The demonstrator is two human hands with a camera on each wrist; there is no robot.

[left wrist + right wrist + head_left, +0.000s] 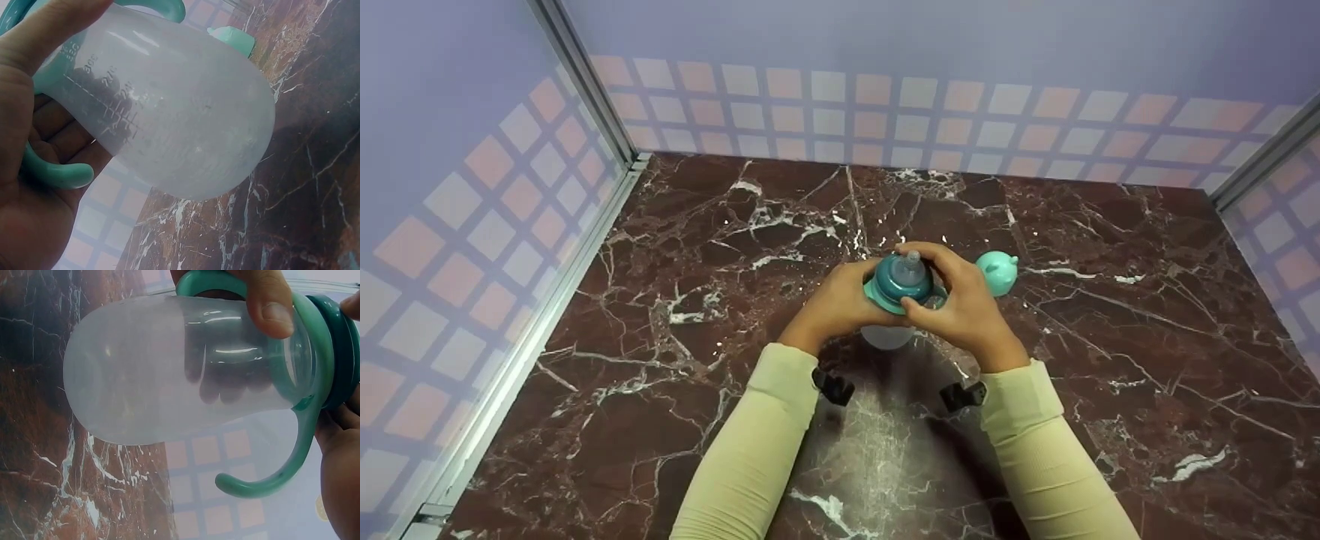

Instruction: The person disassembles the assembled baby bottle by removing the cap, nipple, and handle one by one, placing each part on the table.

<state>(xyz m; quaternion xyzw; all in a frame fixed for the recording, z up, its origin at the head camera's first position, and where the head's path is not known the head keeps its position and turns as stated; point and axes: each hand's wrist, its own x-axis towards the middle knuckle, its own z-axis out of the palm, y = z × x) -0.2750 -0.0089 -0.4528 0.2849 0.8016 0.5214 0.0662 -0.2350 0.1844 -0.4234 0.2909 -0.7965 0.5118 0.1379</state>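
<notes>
a bottle [896, 289] is held above the tabletop [1110, 337] between the left hand [832, 307] and right hand [964, 307]; a cap [998, 271] lies just right of them.

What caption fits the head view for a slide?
Both hands, left hand and right hand, hold a baby bottle above the marble table.

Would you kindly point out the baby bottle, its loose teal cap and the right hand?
baby bottle [169, 371], right wrist view, clear body.
teal cap [998, 271], head view, its top.
right hand [967, 307], head view, its back.
</notes>
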